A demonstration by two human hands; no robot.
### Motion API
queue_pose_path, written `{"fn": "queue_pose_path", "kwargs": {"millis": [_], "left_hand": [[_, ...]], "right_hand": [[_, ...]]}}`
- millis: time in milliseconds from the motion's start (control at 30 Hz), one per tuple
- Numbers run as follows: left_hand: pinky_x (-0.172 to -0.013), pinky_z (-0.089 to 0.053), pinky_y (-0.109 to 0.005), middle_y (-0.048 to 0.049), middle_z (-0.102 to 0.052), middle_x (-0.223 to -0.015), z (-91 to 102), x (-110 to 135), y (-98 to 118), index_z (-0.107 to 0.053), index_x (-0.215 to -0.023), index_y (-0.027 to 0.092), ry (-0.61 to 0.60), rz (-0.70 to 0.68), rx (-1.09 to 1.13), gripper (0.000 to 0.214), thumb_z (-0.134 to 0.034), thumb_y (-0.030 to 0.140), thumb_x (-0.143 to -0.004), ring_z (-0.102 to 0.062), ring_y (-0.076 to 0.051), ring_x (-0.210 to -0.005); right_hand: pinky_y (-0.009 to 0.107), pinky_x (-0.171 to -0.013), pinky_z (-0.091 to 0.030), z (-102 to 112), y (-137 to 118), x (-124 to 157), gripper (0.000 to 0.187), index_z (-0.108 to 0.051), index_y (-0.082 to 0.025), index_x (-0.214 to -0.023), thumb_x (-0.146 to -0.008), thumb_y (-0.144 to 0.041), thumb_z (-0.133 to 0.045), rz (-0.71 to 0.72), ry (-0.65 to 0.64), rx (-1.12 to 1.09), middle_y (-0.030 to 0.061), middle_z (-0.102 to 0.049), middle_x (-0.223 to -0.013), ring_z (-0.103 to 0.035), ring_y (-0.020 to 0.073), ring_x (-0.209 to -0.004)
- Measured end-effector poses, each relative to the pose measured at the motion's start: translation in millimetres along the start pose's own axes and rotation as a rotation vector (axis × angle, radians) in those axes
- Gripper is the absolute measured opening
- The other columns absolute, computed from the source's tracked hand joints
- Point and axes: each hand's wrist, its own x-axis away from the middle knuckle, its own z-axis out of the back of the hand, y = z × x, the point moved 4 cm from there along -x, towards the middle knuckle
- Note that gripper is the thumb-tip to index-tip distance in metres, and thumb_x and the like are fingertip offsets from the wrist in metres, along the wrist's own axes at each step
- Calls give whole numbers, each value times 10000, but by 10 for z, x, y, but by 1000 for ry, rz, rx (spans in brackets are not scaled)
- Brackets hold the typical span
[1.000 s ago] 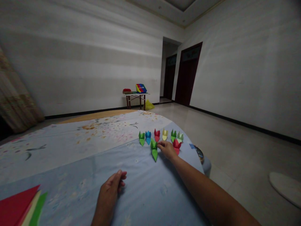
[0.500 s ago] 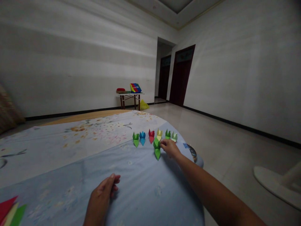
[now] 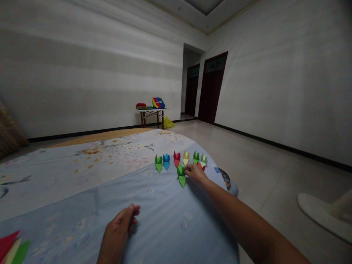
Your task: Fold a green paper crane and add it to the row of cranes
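My right hand (image 3: 195, 173) pinches a green paper crane (image 3: 181, 176) by its side, low over the blue cloth, in front of a row of folded paper cranes. In that row are a green crane (image 3: 158, 164), a blue crane (image 3: 166, 161), a red crane (image 3: 176, 159), a yellow crane (image 3: 186, 158), another green crane (image 3: 196, 157) and a pale green crane (image 3: 204, 160). Another red crane (image 3: 202, 166) is partly hidden behind my right hand. My left hand (image 3: 121, 223) rests on the cloth, fingers loosely curled and slightly apart, holding nothing.
A flowered tablecloth (image 3: 90, 205) covers the round table. Red, cream and green paper sheets (image 3: 12, 249) lie at the near left. Past the right edge sits a round stool (image 3: 233, 188), partly hidden. A small table (image 3: 152, 110) with a colourful box (image 3: 158, 103) stands by the wall.
My right hand has shifted slightly left and down with the green crane, uncovering more of the red crane behind it. My left hand has stayed nearly still.
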Motion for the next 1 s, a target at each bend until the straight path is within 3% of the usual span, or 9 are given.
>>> {"fn": "queue_pose_path", "kwargs": {"millis": [233, 433, 733, 1000], "left_hand": [[-530, -452, -278, -74, -681, -732, -5, 15, 27, -696, -804, 133, 0, -14, 3, 586, -571, 671, -607, -564, -183, -581], [-544, -467, -287, -91, -696, -785, -9, -9, -35, -698, -802, 139, -1, 11, 1, 589, -574, 677, -597, -577, -198, -612], [-565, -485, -286, -74, -694, -737, 14, -47, -128, -702, -752, 158, -7, 28, -24, 579, -572, 697, -585, -599, -196, -600], [-487, -460, -259, -57, -681, -674, -10, -7, -123, -705, -715, 166, 37, 14, -15, 551, -574, 687, -591, -565, -170, -529]], "right_hand": [[206, -619, -404, 204, -21, -170, 262, -671, -189, -988, -768, -211, -530, -5, 35, 74, 27, -690, -807, -613, 133, -702], [228, -734, -397, 312, -124, -488, 239, -667, -222, -995, -820, -247, -507, 7, 89, 205, 46, -673, -973, -594, 157, -883], [337, -849, -333, 116, -300, -933, 190, -708, -212, -913, -761, -241, -599, 10, 43, 457, 131, -623, -1032, -514, 252, -1031], [345, -820, -322, 1, -387, -1023, 180, -710, -249, -896, -802, -264, -557, 28, -29, 484, 102, -637, -1016, -530, 236, -996]]}}
